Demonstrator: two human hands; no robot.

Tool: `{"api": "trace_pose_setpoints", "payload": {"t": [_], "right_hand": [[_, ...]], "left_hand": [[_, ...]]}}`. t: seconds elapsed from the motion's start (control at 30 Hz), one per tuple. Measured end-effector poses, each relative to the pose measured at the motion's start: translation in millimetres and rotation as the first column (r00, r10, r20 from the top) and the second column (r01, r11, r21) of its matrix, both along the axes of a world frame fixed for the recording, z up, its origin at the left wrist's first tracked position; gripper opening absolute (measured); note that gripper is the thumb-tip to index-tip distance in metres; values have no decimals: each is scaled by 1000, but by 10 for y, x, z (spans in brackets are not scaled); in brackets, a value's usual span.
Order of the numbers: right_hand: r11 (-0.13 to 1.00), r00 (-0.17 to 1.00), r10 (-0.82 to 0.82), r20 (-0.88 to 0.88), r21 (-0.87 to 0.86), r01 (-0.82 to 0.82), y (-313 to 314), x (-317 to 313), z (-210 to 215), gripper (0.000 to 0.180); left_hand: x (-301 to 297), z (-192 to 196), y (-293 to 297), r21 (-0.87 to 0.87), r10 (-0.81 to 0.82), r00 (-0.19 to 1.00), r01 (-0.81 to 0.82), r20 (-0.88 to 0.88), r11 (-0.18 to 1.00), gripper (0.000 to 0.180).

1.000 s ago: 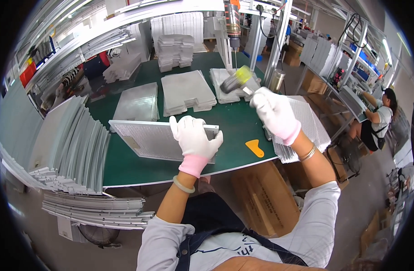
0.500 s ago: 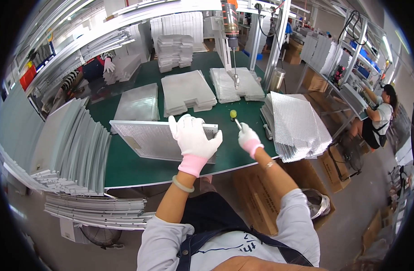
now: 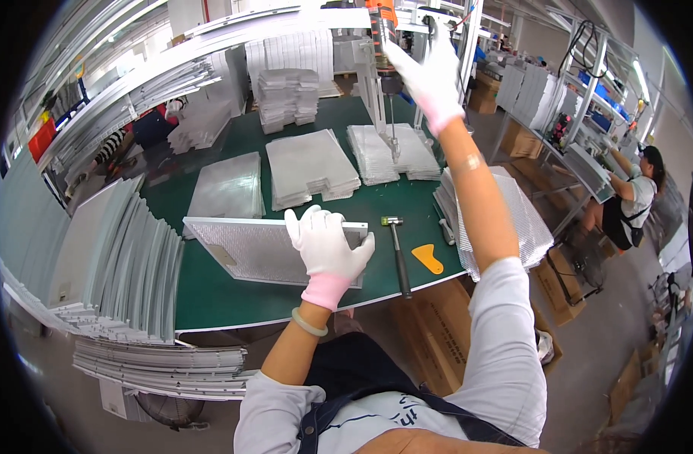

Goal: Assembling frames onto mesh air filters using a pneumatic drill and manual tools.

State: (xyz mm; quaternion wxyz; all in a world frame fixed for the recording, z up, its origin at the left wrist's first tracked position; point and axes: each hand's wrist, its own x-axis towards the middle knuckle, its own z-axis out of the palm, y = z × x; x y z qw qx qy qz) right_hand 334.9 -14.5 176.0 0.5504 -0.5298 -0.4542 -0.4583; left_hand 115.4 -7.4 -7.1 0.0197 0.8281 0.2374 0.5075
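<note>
My left hand, in a white glove with a pink cuff, grips the top edge of a silver framed mesh panel that stands on its long edge on the green table. My right hand, gloved alike, is raised at the far side beside a hanging orange-and-black power drill. Motion smears its fingers, so I cannot tell whether they touch the drill. A hammer with a dark handle lies to the right of the panel. Beside it is a yellow flat scraper.
Mesh sheets lie stacked behind the panel, with another stack at the right, partly behind my right arm. Framed panels stand in a row at left. A metal post rises near the drill. At far right, a person works at another bench.
My right hand has let go of the hammer, which now lies on the table, and has moved up and away to the drill. The yellow scraper has come into sight. My left hand keeps its grip.
</note>
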Motion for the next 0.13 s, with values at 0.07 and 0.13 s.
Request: {"api": "trace_pose_setpoints", "payload": {"t": [0.07,0.13], "right_hand": [[998,997,-24,-76,-51,20,229,-259,283,41],[959,912,183,-366,-139,-248,488,18,314,88]], "left_hand": [[-24,23,4,-17,2,1000,-2,-30,1000,42],[16,56,-31,-35,-7,998,5,-56,999,40]]}}
